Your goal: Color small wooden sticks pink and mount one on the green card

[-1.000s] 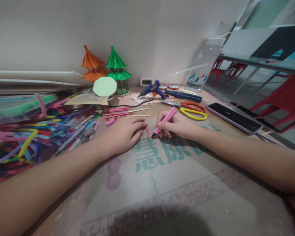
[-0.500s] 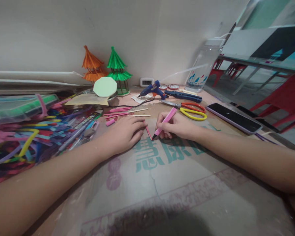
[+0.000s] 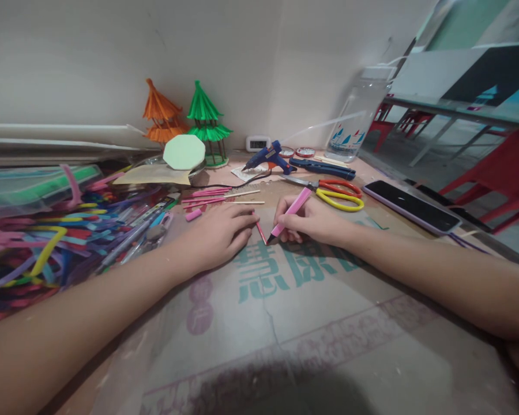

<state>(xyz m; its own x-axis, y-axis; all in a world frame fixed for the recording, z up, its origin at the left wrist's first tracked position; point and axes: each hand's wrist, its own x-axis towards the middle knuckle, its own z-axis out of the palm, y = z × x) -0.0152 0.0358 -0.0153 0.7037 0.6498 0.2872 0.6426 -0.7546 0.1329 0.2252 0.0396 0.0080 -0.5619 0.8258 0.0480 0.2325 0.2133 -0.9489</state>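
Observation:
My right hand [image 3: 305, 220] is closed around a pink marker [image 3: 294, 208], its dark tip down at the near end of a thin pink stick [image 3: 260, 229]. The fingertips of my left hand [image 3: 218, 233] pinch the far end of that stick against the plastic-covered table. Behind my left hand lie several pink sticks [image 3: 210, 200] and a couple of plain ones. The pink marker cap [image 3: 194, 215] rests beside the back of my left hand.
Tangled pipe cleaners [image 3: 38, 248] fill the left side. Toward the wall are an orange model [image 3: 162, 118], a green model [image 3: 207, 129], a glue gun [image 3: 266, 158] and a bottle [image 3: 354, 118]. Scissors [image 3: 339, 199] and a phone [image 3: 410, 206] lie at right.
The marker tip has shifted very slightly at the stick's near end. Both hands otherwise keep their places and their grips.

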